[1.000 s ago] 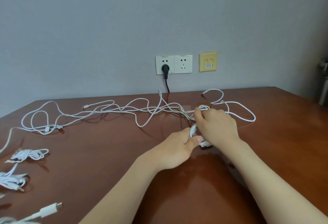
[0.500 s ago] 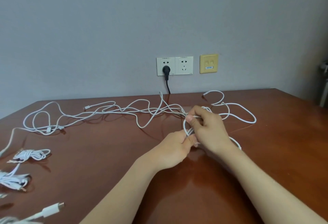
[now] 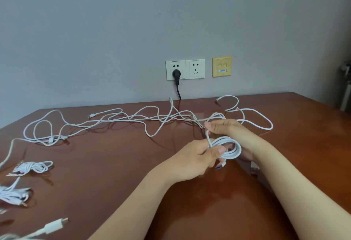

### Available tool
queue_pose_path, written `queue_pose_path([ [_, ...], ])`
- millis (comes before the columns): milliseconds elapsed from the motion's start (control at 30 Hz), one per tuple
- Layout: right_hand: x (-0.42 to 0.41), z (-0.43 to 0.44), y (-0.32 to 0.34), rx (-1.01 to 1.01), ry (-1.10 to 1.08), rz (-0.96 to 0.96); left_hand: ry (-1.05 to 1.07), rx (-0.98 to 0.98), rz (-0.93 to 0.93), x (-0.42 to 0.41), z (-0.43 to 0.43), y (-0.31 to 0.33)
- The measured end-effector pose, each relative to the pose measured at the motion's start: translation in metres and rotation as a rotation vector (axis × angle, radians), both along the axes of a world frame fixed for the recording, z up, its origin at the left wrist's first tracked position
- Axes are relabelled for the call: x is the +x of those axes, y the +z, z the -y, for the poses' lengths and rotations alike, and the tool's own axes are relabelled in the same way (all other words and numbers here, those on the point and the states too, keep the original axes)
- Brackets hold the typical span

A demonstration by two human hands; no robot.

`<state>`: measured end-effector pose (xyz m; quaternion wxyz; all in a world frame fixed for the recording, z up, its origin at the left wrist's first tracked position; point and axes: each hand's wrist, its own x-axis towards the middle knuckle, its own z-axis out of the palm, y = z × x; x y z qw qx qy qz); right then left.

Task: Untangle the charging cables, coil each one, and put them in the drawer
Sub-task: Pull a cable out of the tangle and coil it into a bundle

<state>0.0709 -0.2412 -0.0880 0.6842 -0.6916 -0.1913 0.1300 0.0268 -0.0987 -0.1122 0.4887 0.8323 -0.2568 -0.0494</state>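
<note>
The coil [image 3: 233,151] has grown by one loop, left fingers [image 3: 218,150] clamped on it, right fingers [image 3: 210,125] pinching the cable [image 3: 208,136], so coiling advances.

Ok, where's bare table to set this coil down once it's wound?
Bare table lies between the cable tangle, the coiled bundles and the left hand holding the coil; more lies right of the right hand. Far strip and left edge are crowded.

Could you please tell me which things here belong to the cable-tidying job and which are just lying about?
Job: white coil, gripped by left hand and right hand; tangled cables; wound bundles.
Bystanders: wall sockets; black plug; yellow wall plate.
</note>
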Motion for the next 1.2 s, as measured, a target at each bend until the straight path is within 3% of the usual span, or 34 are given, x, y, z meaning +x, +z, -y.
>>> queue_pose_path([
  [133, 0.003, -0.009, -0.014, 0.061, 0.011, -0.148, 0.033, -0.135, 0.023, 0.004, -0.007, 0.004],
  [200, 0.0, -0.023, -0.019, -0.023, 0.027, -0.122, 0.129, -0.226, -0.004, 0.01, -0.016, 0.007],
  [367, 0.001, -0.04, -0.023, -0.426, -0.249, 0.378, 0.311, -0.081, -0.081, 0.02, -0.039, 0.008],
  [500, -0.002, -0.039, -0.022, -0.511, -0.304, 0.469, 0.393, -0.025, -0.031, 0.022, -0.043, 0.006],
  [600, -0.012, -0.044, -0.021, -0.579, -0.216, 0.488, 0.457, -0.095, -0.019, 0.024, -0.041, 0.002],
  [667, -0.018, -0.048, -0.024, -0.708, -0.151, 0.599, 0.478, -0.108, 0.004, 0.023, -0.041, 0.0],
  [833, -0.032, -0.051, -0.011, -1.006, -0.224, 1.003, 0.544, -0.082, 0.072, 0.024, -0.039, 0.0],
  [900, -0.036, -0.052, -0.005, -1.069, -0.285, 1.286, 0.564, -0.088, 0.083, 0.026, -0.04, 0.0],
  [967, -0.033, -0.051, -0.005, -1.082, -0.347, 1.38, 0.526, -0.152, 0.048, 0.025, -0.041, -0.001],
  [1033, -0.029, -0.051, -0.008, -1.058, -0.302, 1.376, 0.481, -0.191, 0.013, 0.023, -0.041, -0.001],
  [1200, -0.027, -0.049, -0.012, -1.007, -0.302, 1.154, 0.488, -0.084, 0.042, 0.025, -0.04, -0.005],
])
